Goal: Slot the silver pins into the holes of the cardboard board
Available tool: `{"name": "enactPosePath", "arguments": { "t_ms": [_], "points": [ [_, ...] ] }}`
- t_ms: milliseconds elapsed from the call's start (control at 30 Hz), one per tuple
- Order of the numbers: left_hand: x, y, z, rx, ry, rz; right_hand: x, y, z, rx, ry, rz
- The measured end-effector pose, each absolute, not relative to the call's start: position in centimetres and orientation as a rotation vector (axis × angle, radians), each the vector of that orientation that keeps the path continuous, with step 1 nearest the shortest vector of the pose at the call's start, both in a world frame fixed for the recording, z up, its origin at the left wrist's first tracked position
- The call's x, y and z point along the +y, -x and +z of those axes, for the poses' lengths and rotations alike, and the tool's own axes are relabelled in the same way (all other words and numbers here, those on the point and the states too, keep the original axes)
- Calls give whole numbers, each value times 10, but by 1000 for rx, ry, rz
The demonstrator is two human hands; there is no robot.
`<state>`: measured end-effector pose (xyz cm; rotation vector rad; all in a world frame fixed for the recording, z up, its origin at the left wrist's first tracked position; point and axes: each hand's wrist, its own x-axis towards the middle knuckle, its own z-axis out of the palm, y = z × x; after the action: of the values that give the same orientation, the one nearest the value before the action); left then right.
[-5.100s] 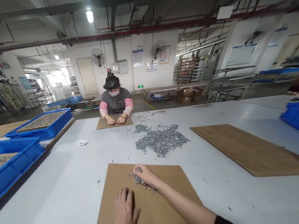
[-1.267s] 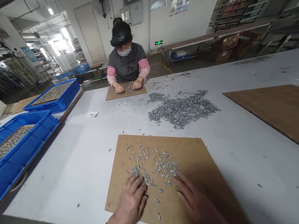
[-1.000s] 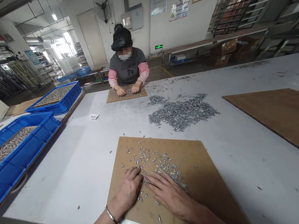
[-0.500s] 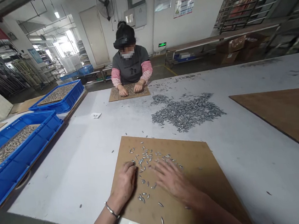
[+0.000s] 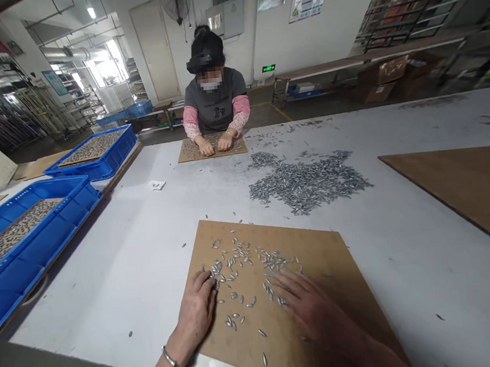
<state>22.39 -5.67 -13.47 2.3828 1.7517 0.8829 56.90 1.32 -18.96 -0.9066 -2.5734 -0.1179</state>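
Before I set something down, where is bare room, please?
Mostly bare: the white table between the blue trays and near board, and between that board and the far-right board; only stray pieces there. Crowded: beside left hand and right hand, and the grey pile.

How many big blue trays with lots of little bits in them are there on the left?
2. The nearer tray is at the left edge, partly cut off by the picture. The farther tray is just beyond it. Any stacked underneath would be hidden.
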Motion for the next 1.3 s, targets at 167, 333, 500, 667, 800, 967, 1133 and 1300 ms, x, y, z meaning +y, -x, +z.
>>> {"name": "enactPosePath", "arguments": {
  "t_ms": [167,333,500,667,800,967,1133,1300],
  "points": [
    [-70,-228,-131,1587,-2439,802,43,-600,-201,-2541,973,-140],
    [-76,-210,-126,1778,-2262,1020,80,-599,-187,-2460,1028,12],
    [-83,-201,-150,1993,-2074,986,137,-520,-134,-2436,1382,451],
    [-104,-209,-192,2039,-2103,927,202,-467,-119,-2495,1713,540],
    [-109,-218,-213,2070,-2167,1051,224,-442,-130,-2510,1766,543],
    [-113,-229,-205,2046,-2089,1134,231,-426,-128,-2520,1747,520],
    [-96,-211,-161,2025,-1904,1120,228,-431,-118,-2558,1636,555],
    [-17,-168,-127,2197,-1871,856,201,-453,-106,-2587,1428,745]
  ]
}}
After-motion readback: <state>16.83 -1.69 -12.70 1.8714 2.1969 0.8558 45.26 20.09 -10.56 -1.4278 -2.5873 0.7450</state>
